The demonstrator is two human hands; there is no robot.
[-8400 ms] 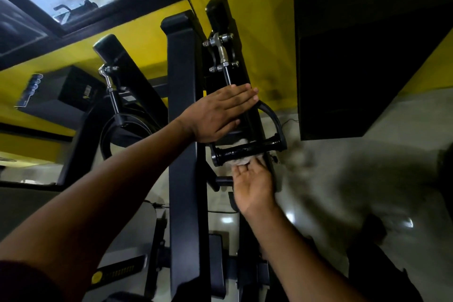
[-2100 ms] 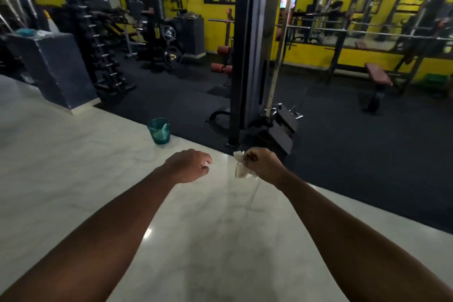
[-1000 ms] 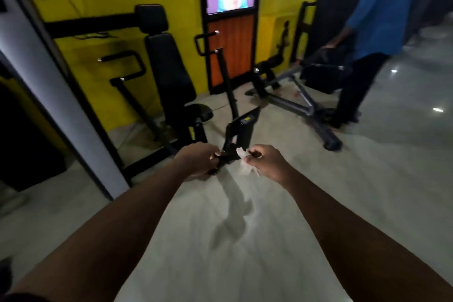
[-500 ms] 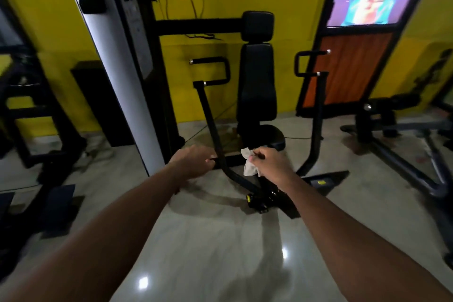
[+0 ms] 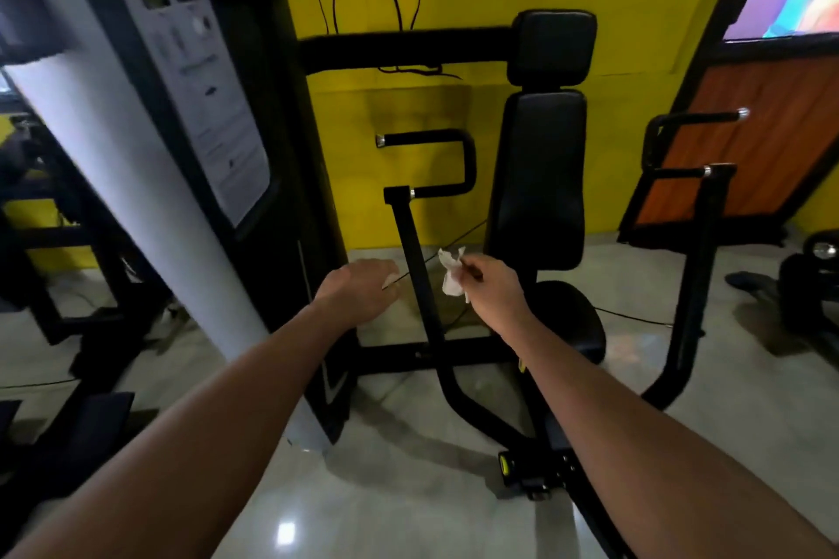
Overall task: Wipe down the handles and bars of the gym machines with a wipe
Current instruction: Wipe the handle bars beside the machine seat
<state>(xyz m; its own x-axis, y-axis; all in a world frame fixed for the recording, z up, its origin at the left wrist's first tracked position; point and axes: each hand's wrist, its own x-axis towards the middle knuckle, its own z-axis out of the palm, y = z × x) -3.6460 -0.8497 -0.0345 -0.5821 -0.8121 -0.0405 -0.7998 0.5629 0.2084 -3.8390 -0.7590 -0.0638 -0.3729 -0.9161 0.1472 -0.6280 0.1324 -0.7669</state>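
- Head view: the right hand (image 5: 492,286) pinched a small white wipe (image 5: 451,275) between thumb and fingertips, holding it up in the air just to the right of the machine's left upright bar (image 5: 415,250) and not touching it.
- The left hand (image 5: 363,290) hovered just to the left of that bar with its fingers loosely curled under. Nothing could be seen in it, and it rested on nothing.
- As for progress, I judged this machine not yet begun: the wipe was clear of every surface, and neither hand had reached a grip.
- What looked left to do here was the looped left handle (image 5: 454,163) above the bar, the bar itself, the matching right handle (image 5: 681,141) and its upright (image 5: 694,286) on the far side of the seat back (image 5: 540,177). More equipment showed at both edges of the frame.
- No sheen or streak on the black metal showed whether any of it had been wiped (the light was dim, so I would not lean on that).
- The wipe looked crumpled and bunched, with ragged corners sticking up above the fingers and a limp tail hanging below. It seemed thin and small, and I could not tell whether it was damp or dirty.
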